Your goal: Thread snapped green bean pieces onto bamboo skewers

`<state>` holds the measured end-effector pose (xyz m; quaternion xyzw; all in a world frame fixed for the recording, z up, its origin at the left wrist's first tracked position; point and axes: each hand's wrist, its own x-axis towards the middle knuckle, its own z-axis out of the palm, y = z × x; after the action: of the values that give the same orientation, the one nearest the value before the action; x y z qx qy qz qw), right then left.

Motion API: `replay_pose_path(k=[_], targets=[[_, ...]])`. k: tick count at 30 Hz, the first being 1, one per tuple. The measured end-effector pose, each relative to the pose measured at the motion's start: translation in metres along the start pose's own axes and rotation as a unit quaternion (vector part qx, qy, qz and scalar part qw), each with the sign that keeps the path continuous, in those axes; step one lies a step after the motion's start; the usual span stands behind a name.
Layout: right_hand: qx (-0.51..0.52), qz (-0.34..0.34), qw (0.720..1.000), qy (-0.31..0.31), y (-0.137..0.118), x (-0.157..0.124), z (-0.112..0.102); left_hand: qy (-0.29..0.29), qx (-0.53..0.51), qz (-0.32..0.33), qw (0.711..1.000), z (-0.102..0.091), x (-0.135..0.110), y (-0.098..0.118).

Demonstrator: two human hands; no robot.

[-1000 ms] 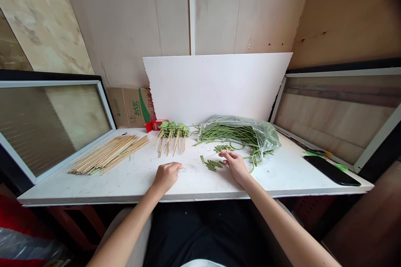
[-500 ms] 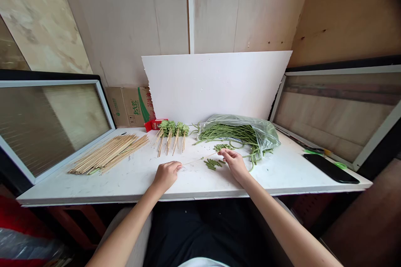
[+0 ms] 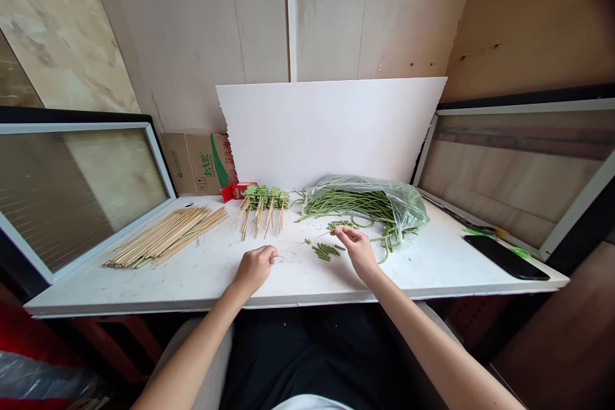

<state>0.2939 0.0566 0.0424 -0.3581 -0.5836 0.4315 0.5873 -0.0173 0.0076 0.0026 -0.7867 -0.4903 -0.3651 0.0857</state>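
Note:
My left hand (image 3: 256, 269) is closed just above the table's front part, thumb and fingers pinched together. My right hand (image 3: 356, 248) is also closed in a pinch, over the table to the right. A thin bamboo skewer (image 3: 323, 234) sticks out leftward from my right fingertips. It runs toward my left hand, but its middle is too faint to follow. Below and between the hands lie short cut pieces of green bean (image 3: 327, 251). More cut pieces (image 3: 340, 225) are heaped behind my right hand.
Long green beans (image 3: 353, 205) spill from a clear plastic bag (image 3: 413, 198). Finished bean skewers (image 3: 266, 198) lie at the back, beside a red packet (image 3: 235, 191). A pile of bamboo skewers (image 3: 166, 234) covers the left. A black phone (image 3: 507, 257) lies at right.
My right hand has shifted slightly left. The thin skewer seen stretching between both hands now shows clearly only near my right fingertips. My left hand has barely moved.

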Motion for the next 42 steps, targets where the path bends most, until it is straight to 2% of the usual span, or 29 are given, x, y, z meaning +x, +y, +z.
replay_pose_path(k=[5,10,16,26,35,42], targets=[[-0.054,-0.036,0.998,-0.015,0.001,-0.006,0.014,-0.003,-0.002,0.015,1.0,0.001,0.0,0.002],[-0.054,-0.035,0.998,-0.023,0.0,-0.01,0.027,0.003,-0.015,0.017,1.0,0.003,-0.001,0.002],[-0.002,0.031,0.999,-0.016,0.009,-0.014,0.03,0.022,-0.029,0.03,0.999,0.005,-0.003,-0.001],[-0.02,-0.009,0.999,-0.028,0.017,-0.017,0.034,0.013,-0.001,0.043,0.999,0.003,-0.001,0.001],[-0.024,0.02,0.999,-0.015,0.026,-0.022,0.041,0.028,-0.007,0.064,0.998,0.002,-0.001,0.002],[-0.013,0.033,0.999,-0.018,0.027,-0.025,0.046,0.024,0.007,0.056,0.998,0.002,-0.001,0.004]])
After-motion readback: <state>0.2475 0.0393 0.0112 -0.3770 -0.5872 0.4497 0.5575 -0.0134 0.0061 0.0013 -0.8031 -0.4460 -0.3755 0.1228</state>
